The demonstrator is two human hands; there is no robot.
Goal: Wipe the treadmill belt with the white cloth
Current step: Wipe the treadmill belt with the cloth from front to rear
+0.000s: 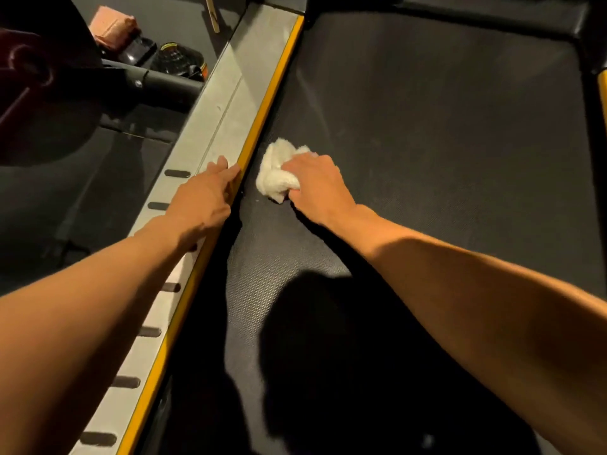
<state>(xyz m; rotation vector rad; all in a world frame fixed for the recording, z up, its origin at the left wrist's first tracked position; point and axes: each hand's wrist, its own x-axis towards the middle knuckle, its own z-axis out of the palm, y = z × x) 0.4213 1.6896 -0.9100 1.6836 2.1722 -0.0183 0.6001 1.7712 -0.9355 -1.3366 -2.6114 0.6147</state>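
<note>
You are looking down a dark, textured treadmill belt [427, 133] in a dim room, with a grey side rail [226, 103] edged by a yellow strip [272, 90] along its left. Your shadow blacks out the near belt. Beyond the rail, a pink block [113, 24] and dark gear on the floor are hard to make out. Your right hand [315, 182] grips the bunched white cloth [274, 172], pressed on the belt near the strip. Your left hand [207, 195] lies flat and loose on the rail.

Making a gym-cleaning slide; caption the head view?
Right hand presses white cloth on treadmill belt; left hand braces on side rail.
</note>
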